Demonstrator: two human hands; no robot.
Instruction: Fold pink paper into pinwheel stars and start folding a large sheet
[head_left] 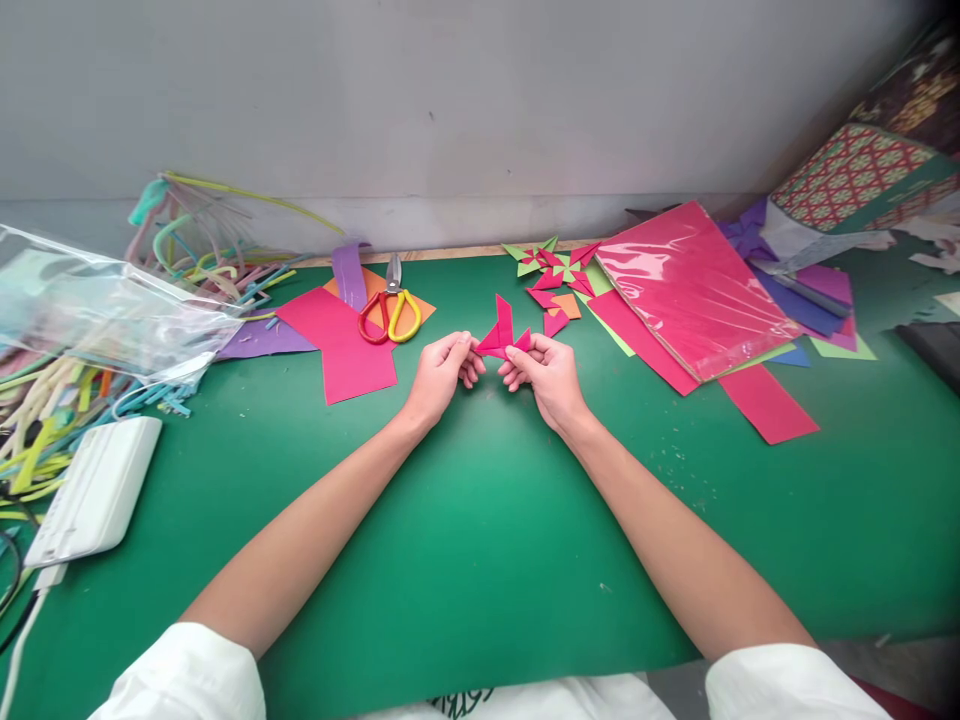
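Note:
Between my two hands is a folded pink paper piece (498, 332) with pointed flaps, one standing up. My left hand (442, 375) pinches its left tip between thumb and fingers. On the other side my right hand (549, 380) grips its right part, the thumb lying on the front. Just behind are small folded paper pieces (546, 299) in pink and orange, and finished-looking paper stars (566, 268) in pink and green. Scissors (391, 305) with one red and one yellow handle lie beyond my left hand on pink paper sheets (352, 350).
A plastic-wrapped pack of pink paper (694, 290) lies at the right over other coloured sheets. Pipe cleaners (45, 400), a clear plastic bag (97, 300) and a white power bank (97, 485) with a cable crowd the left. A grey wall (450, 110) bounds the green table (480, 560) behind.

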